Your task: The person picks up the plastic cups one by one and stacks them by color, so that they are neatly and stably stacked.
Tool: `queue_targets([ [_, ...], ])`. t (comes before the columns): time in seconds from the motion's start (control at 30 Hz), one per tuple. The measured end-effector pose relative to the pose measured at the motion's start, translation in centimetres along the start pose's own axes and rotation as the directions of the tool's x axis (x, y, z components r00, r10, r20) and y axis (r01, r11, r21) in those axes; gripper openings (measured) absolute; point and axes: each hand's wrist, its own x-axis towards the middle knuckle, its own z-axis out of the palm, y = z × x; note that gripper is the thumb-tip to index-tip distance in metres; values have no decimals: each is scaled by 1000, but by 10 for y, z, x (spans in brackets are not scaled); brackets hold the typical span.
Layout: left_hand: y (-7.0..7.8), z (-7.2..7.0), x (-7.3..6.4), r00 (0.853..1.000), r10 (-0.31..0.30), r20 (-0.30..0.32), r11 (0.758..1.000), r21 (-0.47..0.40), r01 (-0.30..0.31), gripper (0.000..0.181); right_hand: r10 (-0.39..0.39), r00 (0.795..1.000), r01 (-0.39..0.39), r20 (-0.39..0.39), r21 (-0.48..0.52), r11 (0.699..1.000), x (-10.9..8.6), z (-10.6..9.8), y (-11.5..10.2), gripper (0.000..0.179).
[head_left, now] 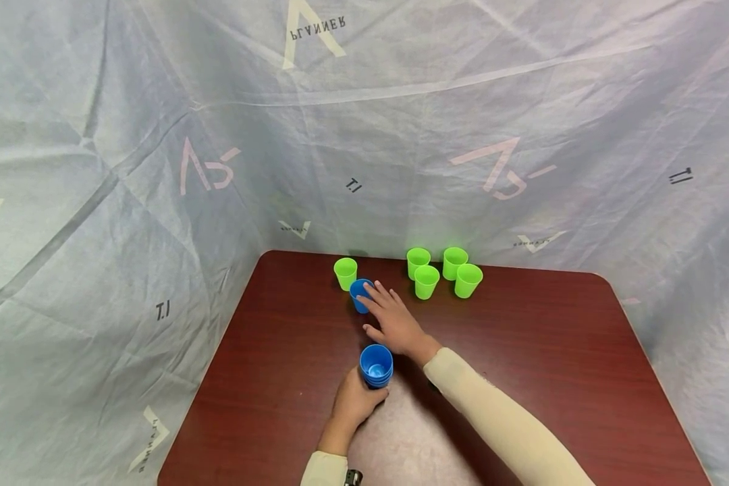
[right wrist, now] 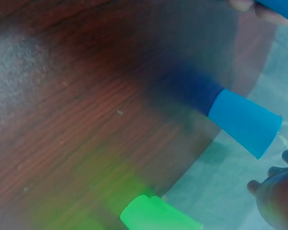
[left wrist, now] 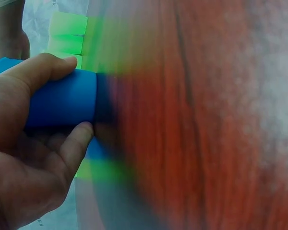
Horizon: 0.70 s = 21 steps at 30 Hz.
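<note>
In the head view, my left hand (head_left: 354, 403) grips a stack of nested blue cups (head_left: 376, 364) near the middle of the table. The left wrist view shows the thumb and fingers wrapped around the stack (left wrist: 62, 100). My right hand (head_left: 395, 324) reaches forward with fingers spread, overlapping a single blue cup (head_left: 356, 289) that stands upright on the table. In the right wrist view, a gap shows between the fingers (right wrist: 273, 184) and this blue cup (right wrist: 245, 122). Behind it, slightly left, stands a green cup (head_left: 345, 273).
Several upright green cups, one of them the front-right cup (head_left: 468, 282), stand grouped at the back of the reddish-brown table (head_left: 541, 351). A grey printed sheet (head_left: 389, 169) hangs behind the table's back edge and along both sides.
</note>
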Motion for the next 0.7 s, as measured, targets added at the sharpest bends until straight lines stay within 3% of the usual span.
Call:
queue_targets([
  [0.27,0,1,1,1000,21,-17,1000,7,-21,54,3,998,1,60,-69,998,9,2,-1,71],
  [0.47,-2,3,-1,1000,-8,-21,1000,3,8,52,-12,994,23,105,-105,994,13,10,0,75],
  [0.7,-2,4,1,999,-7,-33,1000,30,8,52,14,997,-5,77,-111,994,21,13,0,81],
])
